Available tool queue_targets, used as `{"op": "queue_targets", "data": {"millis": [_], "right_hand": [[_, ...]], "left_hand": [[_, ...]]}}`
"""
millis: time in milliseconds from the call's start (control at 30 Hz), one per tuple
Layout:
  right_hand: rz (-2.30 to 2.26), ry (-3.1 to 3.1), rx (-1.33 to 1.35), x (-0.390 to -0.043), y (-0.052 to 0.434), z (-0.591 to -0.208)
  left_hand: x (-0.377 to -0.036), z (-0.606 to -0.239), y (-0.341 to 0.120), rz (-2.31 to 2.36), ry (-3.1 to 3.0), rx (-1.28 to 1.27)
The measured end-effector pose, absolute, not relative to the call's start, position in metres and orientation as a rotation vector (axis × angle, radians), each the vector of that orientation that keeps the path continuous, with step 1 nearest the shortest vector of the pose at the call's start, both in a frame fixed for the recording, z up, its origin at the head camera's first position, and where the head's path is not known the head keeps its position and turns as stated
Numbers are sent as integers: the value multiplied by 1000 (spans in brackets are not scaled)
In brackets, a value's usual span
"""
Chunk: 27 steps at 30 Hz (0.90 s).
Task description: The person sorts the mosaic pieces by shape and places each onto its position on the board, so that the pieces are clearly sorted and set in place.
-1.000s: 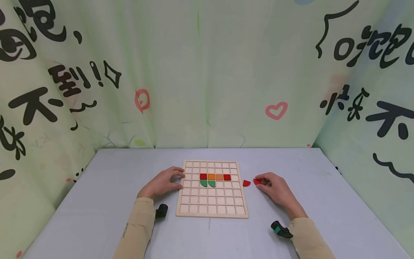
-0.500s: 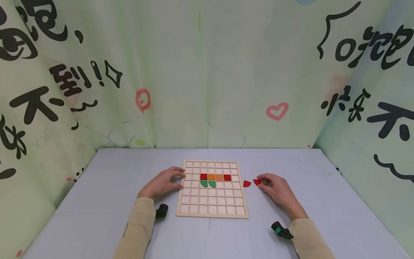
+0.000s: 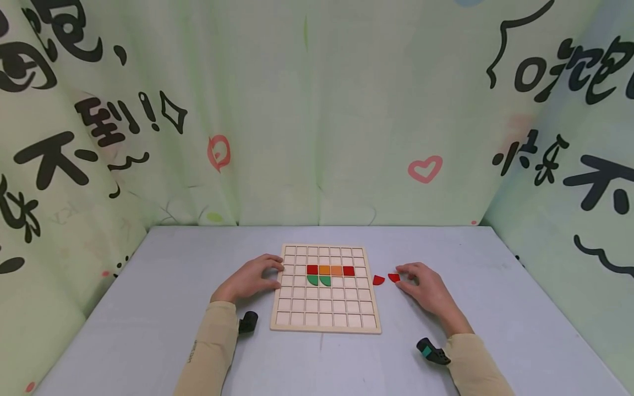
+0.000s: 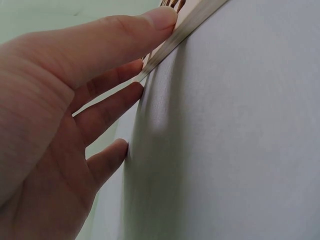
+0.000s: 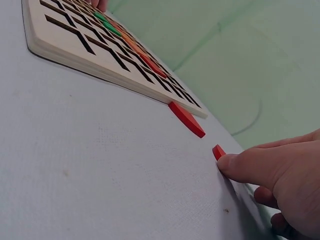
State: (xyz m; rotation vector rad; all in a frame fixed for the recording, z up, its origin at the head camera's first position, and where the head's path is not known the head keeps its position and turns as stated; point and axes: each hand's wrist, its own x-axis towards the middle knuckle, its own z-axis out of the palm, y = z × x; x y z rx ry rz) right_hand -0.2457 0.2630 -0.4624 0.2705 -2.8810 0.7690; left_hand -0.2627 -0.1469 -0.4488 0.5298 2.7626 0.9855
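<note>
My left hand (image 3: 251,279) rests against the left edge of the wooden grid board (image 3: 297,325), thumb and fingers spread apart. In the left wrist view its thumb (image 4: 162,19) touches the board's edge. To the right of the board, my right hand (image 3: 425,287) has thumb and index finger parted around the right end of a red quarter-circle piece (image 3: 393,277), which lies on the table. The right wrist view shows the thumb (image 5: 229,164) overlapping this piece; the index fingertip is hidden. Another red quarter-circle piece (image 3: 378,280) lies between that one and the board.
On the board, a row holds a red square (image 3: 312,270), two orange squares (image 3: 330,270) and another red square (image 3: 349,271). Below sit two green quarter-circle pieces (image 3: 319,280). A white cloth covers the table (image 3: 163,308); a printed curtain (image 3: 317,137) surrounds it.
My right thumb and index finger have drawn back slightly to the right and parted, leaving more of the red piece showing. The left hand, board and its pieces stay put.
</note>
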Motion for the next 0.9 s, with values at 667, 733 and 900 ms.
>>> {"op": "queue_targets", "data": {"millis": [667, 733, 900], "right_hand": [[793, -2839, 286, -243, 261, -464], [818, -2833, 269, -243, 260, -463], [890, -2832, 223, -242, 258, -461]], "left_hand": [[-263, -449, -149, 995, 2759, 591], [-263, -449, -149, 992, 2761, 593], [-263, -449, -148, 981, 2765, 583]]}}
